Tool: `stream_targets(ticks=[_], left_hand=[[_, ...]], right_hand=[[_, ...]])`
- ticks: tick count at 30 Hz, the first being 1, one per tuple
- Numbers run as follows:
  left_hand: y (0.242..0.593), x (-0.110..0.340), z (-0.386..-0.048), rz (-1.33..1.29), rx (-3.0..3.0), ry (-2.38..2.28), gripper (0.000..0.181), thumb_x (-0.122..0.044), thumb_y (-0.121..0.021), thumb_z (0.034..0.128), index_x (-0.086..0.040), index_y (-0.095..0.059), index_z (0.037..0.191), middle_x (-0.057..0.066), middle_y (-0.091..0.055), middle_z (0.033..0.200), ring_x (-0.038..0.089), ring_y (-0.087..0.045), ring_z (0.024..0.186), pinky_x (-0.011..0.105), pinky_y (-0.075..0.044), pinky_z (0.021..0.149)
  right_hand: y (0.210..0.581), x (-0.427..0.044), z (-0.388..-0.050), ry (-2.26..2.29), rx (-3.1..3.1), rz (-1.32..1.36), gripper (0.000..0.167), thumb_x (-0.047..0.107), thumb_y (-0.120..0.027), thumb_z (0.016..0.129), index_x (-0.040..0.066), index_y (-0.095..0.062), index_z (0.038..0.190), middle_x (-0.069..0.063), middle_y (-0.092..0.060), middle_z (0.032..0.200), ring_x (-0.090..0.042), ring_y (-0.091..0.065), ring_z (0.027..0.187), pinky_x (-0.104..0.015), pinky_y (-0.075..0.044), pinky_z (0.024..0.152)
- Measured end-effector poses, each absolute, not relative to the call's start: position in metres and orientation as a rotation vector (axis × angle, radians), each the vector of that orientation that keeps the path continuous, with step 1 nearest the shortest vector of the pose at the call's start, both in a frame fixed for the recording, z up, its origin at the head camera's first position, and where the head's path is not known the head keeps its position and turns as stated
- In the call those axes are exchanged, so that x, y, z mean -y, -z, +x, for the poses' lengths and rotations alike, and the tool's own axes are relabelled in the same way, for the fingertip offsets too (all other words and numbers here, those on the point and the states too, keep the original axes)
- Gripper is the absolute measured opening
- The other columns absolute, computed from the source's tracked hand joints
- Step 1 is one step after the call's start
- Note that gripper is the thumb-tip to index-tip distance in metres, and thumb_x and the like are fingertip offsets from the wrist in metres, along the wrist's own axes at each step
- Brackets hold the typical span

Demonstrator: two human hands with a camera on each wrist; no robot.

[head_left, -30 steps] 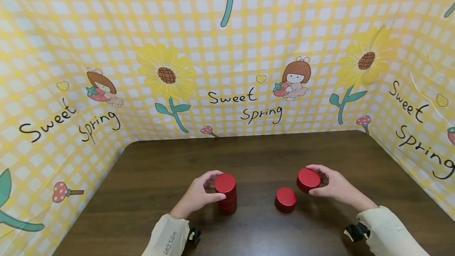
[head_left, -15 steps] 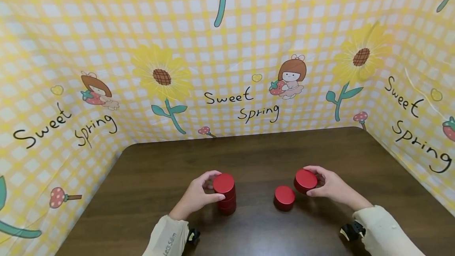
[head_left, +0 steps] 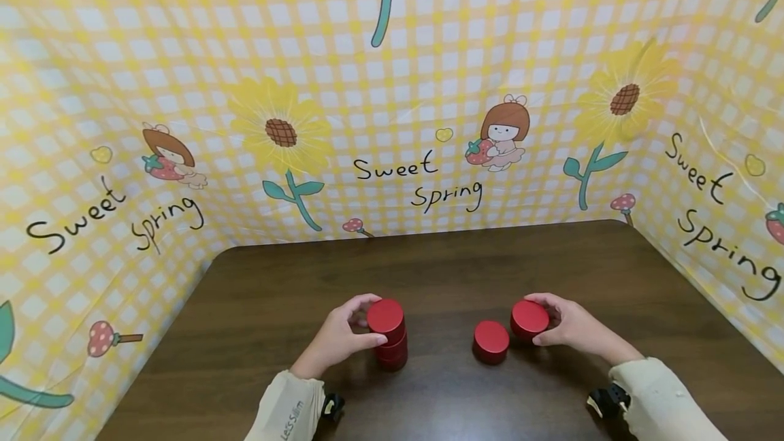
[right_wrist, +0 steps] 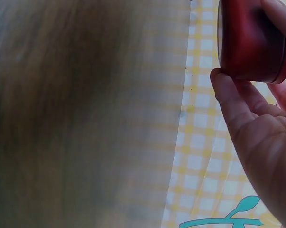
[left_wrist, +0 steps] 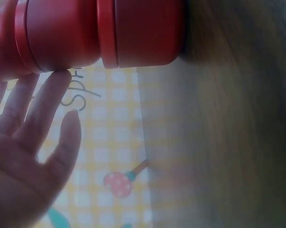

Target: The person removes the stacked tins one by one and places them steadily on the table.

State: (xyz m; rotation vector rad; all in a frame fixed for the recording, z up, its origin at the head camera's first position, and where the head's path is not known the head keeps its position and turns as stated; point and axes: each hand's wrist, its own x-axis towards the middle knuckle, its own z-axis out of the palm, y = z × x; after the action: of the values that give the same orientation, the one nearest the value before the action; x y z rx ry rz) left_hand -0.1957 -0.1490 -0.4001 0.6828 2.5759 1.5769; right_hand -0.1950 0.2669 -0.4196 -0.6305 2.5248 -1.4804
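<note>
Several round red tins with lids are here. In the head view, my left hand [head_left: 343,335] holds the top tin [head_left: 386,316] of a stack, thumb on the near side and fingers behind. Lower tins [head_left: 392,352] show beneath it; the left wrist view shows the bottom tin [left_wrist: 150,33] standing on the table. My right hand [head_left: 566,322] pinches another tin [head_left: 529,318] between thumb and fingers. The right wrist view shows this tin [right_wrist: 252,42] apart from the tabletop. Just left of it, a single tin [head_left: 491,342] stands upright on the table.
The dark brown wooden table [head_left: 306,271] has rounded back corners. A yellow-checked cloth [head_left: 392,107] with flowers and "Sweet Spring" lettering rises behind it and on both sides. Black straps with small devices [head_left: 606,401] sit at the wrists.
My right hand has lowered its tin slightly, near the single tin. The left hand stays on the stack. The head view has shifted a little.
</note>
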Motion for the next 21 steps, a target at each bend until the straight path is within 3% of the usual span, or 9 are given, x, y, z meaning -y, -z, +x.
stream_targets(ticks=[11,16,21], left_hand=[[0.4026,0.1492,-0.1969,0.708,-2.594,-1.553,0.053,-0.014,-0.08,0.0777,-0.001,-0.055,0.123,0.011,-0.062,0.106,0.022,-0.06,0.09,0.036,-0.052,0.079],[0.4023,0.1479,-0.196,0.703,-2.591,-1.565,0.053,-0.013,-0.08,0.0779,-0.001,-0.055,0.123,0.011,-0.062,0.107,0.023,-0.06,0.092,0.045,-0.05,0.083],[0.4013,0.1463,-0.1947,0.697,-2.604,-1.561,0.053,-0.013,-0.08,0.0775,-0.002,-0.056,0.124,0.01,-0.063,0.106,0.022,-0.058,0.093,0.044,-0.049,0.081]], right_hand=[[0.4228,-0.2678,-0.1968,1.442,-2.502,-0.628,0.069,0.006,-0.079,0.074,-0.013,-0.044,0.13,-0.021,-0.057,0.115,-0.003,-0.054,0.093,-0.026,-0.05,0.074],[0.4253,-0.2668,-0.1981,1.42,-2.487,-0.641,0.067,0.005,-0.079,0.074,-0.012,-0.045,0.129,-0.019,-0.058,0.114,-0.006,-0.054,0.093,-0.025,-0.049,0.075],[0.427,-0.2661,-0.198,1.393,-2.48,-0.671,0.067,0.005,-0.079,0.073,-0.012,-0.046,0.128,-0.017,-0.059,0.112,-0.012,-0.055,0.093,-0.025,-0.049,0.074]])
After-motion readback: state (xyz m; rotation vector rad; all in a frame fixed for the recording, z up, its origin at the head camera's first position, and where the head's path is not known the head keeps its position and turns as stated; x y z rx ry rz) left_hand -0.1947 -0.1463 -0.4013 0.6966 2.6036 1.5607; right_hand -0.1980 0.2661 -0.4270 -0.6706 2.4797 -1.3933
